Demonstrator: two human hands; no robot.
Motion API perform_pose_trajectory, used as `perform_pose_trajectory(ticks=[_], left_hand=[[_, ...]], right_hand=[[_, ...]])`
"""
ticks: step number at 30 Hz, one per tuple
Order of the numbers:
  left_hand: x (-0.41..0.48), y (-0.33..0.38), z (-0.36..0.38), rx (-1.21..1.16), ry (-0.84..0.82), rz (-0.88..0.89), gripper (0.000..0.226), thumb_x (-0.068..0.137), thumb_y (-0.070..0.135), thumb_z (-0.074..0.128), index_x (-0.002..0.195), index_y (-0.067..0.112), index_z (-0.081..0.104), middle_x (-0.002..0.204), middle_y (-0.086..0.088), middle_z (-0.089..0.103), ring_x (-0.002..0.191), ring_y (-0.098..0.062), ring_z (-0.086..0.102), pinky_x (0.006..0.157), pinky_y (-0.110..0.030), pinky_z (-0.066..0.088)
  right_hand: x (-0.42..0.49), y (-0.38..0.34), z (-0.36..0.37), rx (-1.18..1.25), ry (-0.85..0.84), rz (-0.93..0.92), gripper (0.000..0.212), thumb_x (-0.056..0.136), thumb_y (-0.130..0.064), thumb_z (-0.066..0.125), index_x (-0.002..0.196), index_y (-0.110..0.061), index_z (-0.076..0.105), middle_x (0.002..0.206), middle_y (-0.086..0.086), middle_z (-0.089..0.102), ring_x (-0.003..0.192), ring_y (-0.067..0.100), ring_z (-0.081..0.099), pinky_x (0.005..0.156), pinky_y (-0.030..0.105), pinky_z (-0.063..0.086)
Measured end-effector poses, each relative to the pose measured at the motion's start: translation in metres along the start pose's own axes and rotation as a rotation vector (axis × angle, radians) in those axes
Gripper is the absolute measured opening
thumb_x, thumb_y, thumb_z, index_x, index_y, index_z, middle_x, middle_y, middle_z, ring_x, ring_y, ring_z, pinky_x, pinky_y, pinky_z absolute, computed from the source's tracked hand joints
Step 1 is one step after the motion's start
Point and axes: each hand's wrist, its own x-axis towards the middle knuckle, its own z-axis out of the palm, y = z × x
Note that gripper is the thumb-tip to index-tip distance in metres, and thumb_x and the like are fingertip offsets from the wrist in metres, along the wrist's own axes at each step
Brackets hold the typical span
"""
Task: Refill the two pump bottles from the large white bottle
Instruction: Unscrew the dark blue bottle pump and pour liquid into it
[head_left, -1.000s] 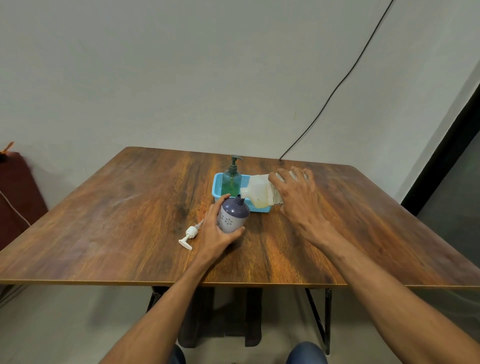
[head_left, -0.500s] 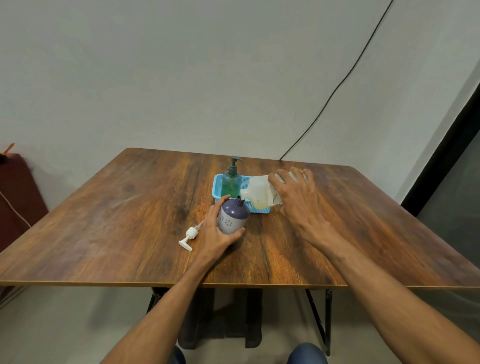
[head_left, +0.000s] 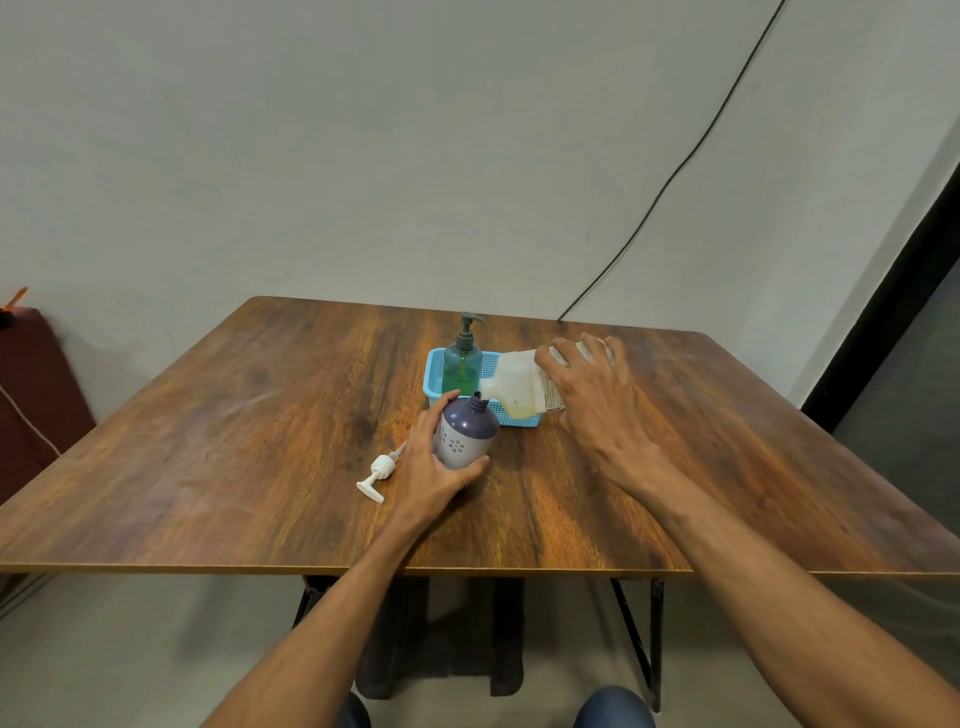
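My left hand (head_left: 428, 467) grips the purple bottle (head_left: 465, 436), which stands upright on the table with its neck open. My right hand (head_left: 587, 384) holds the large white bottle (head_left: 514, 387) tipped on its side, its spout right over the purple bottle's neck. Pale yellowish liquid lies in the white bottle's lower part. The purple bottle's white pump (head_left: 379, 470) lies on the table just left of my left hand. A green pump bottle (head_left: 462, 364) with its dark pump fitted stands in a small blue basket (head_left: 434, 364) behind the purple bottle.
The brown wooden table (head_left: 234, 415) ends in a front edge close to my body. A black cable (head_left: 675, 176) runs down the wall to the table's back edge. A dark red piece of furniture (head_left: 31, 384) stands at the far left.
The white bottle's spout has stayed over the purple bottle's neck, with its tilt nearly unchanged. Both hands keep their grips.
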Motion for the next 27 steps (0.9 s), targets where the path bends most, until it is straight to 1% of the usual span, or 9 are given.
perform_pose_trajectory(ticks=[4,7,9,12,18,20,24,27], left_hand=[[0.0003,0.0006,-0.0005,-0.003,-0.002,0.012,0.091,0.070,0.039,0.085,0.149,0.032,0.039,0.142,0.009,0.050,0.129,-0.006,0.052,0.109,-0.042,0.049],[-0.0002,0.0022,0.0001,-0.008,0.004,0.007,0.090,0.070,0.041,0.084,0.147,0.035,0.040,0.142,0.010,0.051,0.129,-0.005,0.052,0.110,-0.039,0.048],[0.0003,0.0025,0.0003,-0.010,0.004,0.009,0.090,0.069,0.041,0.084,0.147,0.036,0.039,0.142,0.010,0.051,0.129,-0.004,0.052,0.110,-0.038,0.048],[0.0007,0.0010,0.0003,0.002,0.007,0.012,0.091,0.069,0.042,0.085,0.148,0.036,0.039,0.142,0.010,0.051,0.129,-0.005,0.052,0.110,-0.041,0.048],[0.0002,0.0011,0.0003,0.001,0.002,0.024,0.092,0.069,0.040,0.085,0.149,0.033,0.040,0.142,0.008,0.051,0.129,-0.010,0.053,0.108,-0.044,0.049],[-0.0001,0.0017,0.0002,-0.003,-0.002,0.024,0.092,0.070,0.040,0.085,0.149,0.033,0.039,0.143,0.009,0.051,0.130,-0.009,0.053,0.108,-0.041,0.049],[-0.0006,0.0025,0.0014,-0.001,0.003,0.031,0.091,0.070,0.038,0.085,0.149,0.031,0.040,0.142,0.009,0.051,0.128,-0.005,0.052,0.107,-0.031,0.048],[-0.0005,0.0038,0.0014,-0.002,0.003,0.037,0.090,0.070,0.036,0.085,0.148,0.031,0.041,0.141,0.009,0.051,0.128,-0.004,0.052,0.105,-0.028,0.047]], right_hand=[[0.0010,0.0007,0.0021,-0.007,0.005,-0.005,0.070,0.066,-0.022,0.089,0.125,-0.019,0.053,0.124,0.011,0.062,0.117,0.040,0.055,0.095,0.055,0.042],[0.0010,0.0008,0.0023,-0.012,0.010,-0.007,0.071,0.065,-0.025,0.090,0.125,-0.019,0.053,0.124,0.010,0.062,0.117,0.039,0.055,0.095,0.054,0.042],[0.0011,0.0013,0.0022,-0.012,0.016,-0.007,0.070,0.066,-0.023,0.090,0.125,-0.018,0.054,0.124,0.011,0.062,0.117,0.040,0.055,0.095,0.055,0.042],[0.0024,0.0020,0.0027,-0.018,0.016,-0.007,0.067,0.067,-0.019,0.087,0.124,-0.018,0.053,0.123,0.011,0.062,0.115,0.040,0.055,0.095,0.055,0.041],[0.0032,0.0026,0.0048,-0.026,0.010,-0.009,0.067,0.068,-0.021,0.087,0.125,-0.019,0.052,0.125,0.011,0.062,0.117,0.040,0.055,0.095,0.055,0.041],[0.0033,0.0026,0.0047,-0.029,0.006,-0.010,0.066,0.069,-0.022,0.087,0.125,-0.019,0.052,0.125,0.011,0.062,0.118,0.040,0.054,0.096,0.055,0.041],[0.0032,0.0034,0.0042,-0.035,0.007,-0.012,0.066,0.067,-0.022,0.087,0.125,-0.018,0.054,0.125,0.011,0.062,0.117,0.041,0.055,0.095,0.054,0.041],[0.0031,0.0034,0.0036,-0.038,0.006,-0.014,0.066,0.068,-0.022,0.087,0.125,-0.019,0.054,0.125,0.011,0.062,0.116,0.040,0.055,0.094,0.054,0.041]])
